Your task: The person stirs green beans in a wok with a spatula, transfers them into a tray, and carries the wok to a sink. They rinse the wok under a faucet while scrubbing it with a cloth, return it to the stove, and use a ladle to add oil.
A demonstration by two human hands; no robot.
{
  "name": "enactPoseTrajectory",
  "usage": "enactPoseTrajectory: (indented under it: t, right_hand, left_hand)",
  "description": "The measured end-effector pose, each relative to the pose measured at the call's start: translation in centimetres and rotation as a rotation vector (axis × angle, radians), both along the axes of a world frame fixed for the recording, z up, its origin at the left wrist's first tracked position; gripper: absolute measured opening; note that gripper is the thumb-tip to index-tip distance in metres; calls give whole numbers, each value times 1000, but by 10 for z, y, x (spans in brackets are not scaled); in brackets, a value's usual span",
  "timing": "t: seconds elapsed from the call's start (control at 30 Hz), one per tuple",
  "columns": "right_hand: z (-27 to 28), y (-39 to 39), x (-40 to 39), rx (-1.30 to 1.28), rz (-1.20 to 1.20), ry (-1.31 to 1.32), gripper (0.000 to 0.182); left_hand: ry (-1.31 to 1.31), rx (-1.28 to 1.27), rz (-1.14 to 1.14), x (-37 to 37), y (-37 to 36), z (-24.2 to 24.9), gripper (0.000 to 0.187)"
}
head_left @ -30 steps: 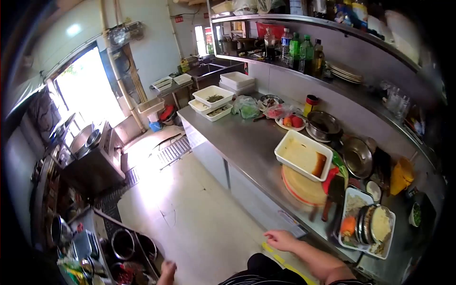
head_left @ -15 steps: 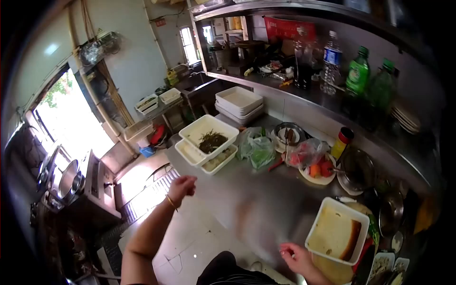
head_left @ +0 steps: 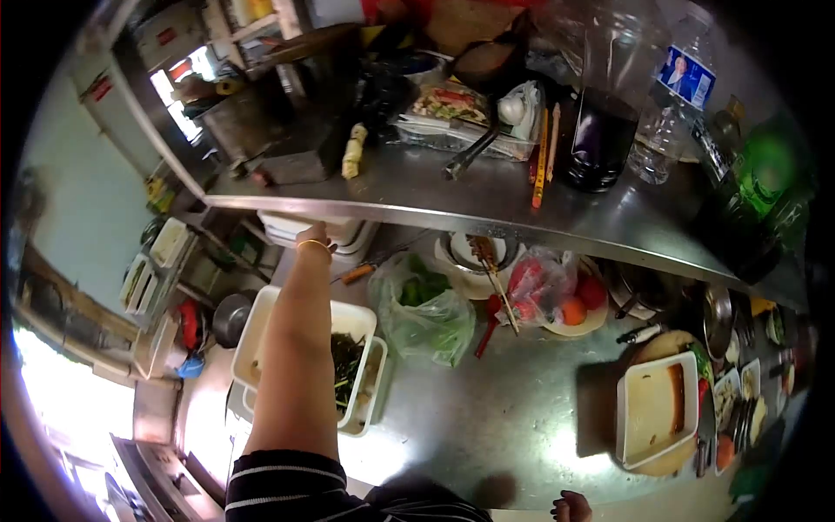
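"Where is the left hand (head_left: 316,238)?"
"At the stacked white rectangular trays (head_left: 353,237), beneath the grey metal shelf (head_left: 383,187) (its grip cannot be told)."
"And the right hand (head_left: 571,506)?"
"Near the shiny metal surface (head_left: 496,391), loosely curled; its grip is unclear too."

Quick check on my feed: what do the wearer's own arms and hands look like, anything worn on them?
The left hand is gloveless, with a thin gold-toned bracelet at the wrist. The left sleeve is short, black with thin white stripes. The right hand is gloveless too; its sleeve is out of view.
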State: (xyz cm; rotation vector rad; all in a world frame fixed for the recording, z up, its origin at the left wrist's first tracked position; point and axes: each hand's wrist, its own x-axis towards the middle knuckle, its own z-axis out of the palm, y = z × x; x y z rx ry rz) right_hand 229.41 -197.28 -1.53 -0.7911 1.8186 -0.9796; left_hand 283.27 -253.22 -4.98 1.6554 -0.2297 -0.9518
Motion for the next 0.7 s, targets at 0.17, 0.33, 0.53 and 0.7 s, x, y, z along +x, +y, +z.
enactPoseTrajectory:
  t: [0.17,0.33,0.53,0.7]
  right_hand:
    - [7,-7,54,65,-18,15,26]
    - [-4,-6,77,68,63,162,25]
    - [17,2,94,134,47,159,25]
    - [-9,29,89,136,-65,58,25]
  left_hand:
    - [59,-37,-26,12,-49,-25,36]
    - [141,-126,-79,35,-58,-35,37]
    - [228,-218,-162,69,-59,-36,38]
    - [318,-353,-382,124,-41,-29,40]
